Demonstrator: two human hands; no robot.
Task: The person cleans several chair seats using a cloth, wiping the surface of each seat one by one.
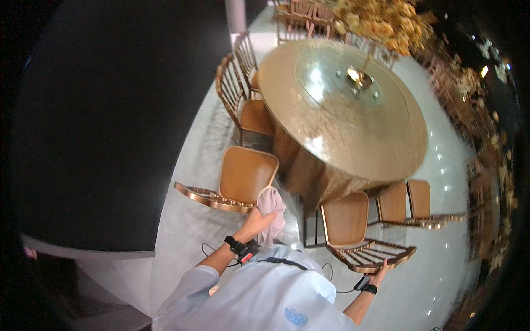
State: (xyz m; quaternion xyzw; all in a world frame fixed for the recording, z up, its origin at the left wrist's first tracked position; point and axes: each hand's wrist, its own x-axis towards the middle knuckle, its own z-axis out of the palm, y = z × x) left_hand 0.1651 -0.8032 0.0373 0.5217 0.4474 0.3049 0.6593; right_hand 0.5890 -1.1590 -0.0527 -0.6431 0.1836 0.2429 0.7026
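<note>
My left hand (258, 222) holds a pale pink cloth (271, 207), bunched so that it hangs below the fingers. Just beyond it stands a banquet chair (247, 176) with a tan seat and a gold slatted back; the cloth overlaps the right end of that back, and I cannot tell whether they touch. On the right, my right hand (377, 275) grips the top rail of a second gold chair (345, 221), its thumb over the rail and most of the fingers hidden beneath. That chair's seat faces the round table (285, 87).
A glass turntable (304, 78) with a shiny gold piece (359, 77) tops the table, and a brown cloth skirt (304, 165) hangs below. More chairs stand left (254, 116) and right (391, 202). A dark panel (103, 124) fills the left; yellowish flowers (377, 25) rise behind.
</note>
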